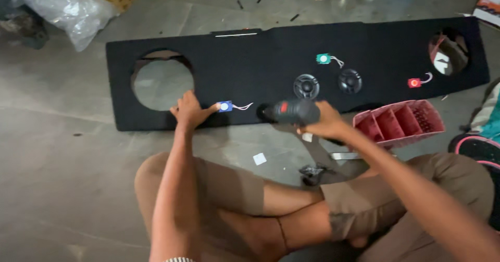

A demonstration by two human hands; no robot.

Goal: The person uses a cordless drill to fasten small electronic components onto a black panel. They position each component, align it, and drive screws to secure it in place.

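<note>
The person sits cross-legged on the floor [62,152], close against the near edge of a long black carpeted panel [271,48] that lies flat, so both arms can reach over it without leaning.

At the left, just beyond the left hand [188,111], a large round hole [161,82] is cut through the panel. That hand rests palm down on the panel's near edge, arm nearly straight. Its fingers [208,109] are spread and flat, gripping nothing; the forefinger stretches right to touch a small blue module [224,106], seemingly pinning it in place. The module's thin white wire [242,106] trails toward the other hand.

To the right, the right hand [325,122] is wrapped tightly round the handle of a dark power drill [291,112], elbow bent and wrist turned inward. The drill lies nearly level, its nose aimed left at the blue module, a short gap between them.

Beyond the right fingers sit two round black speakers [328,83] and a green module [323,59]; farther right lie a red module [414,83] and a second hole [448,52]. A pink compartmented tray [401,122] stands just right of that hand, within easy reach.
</note>
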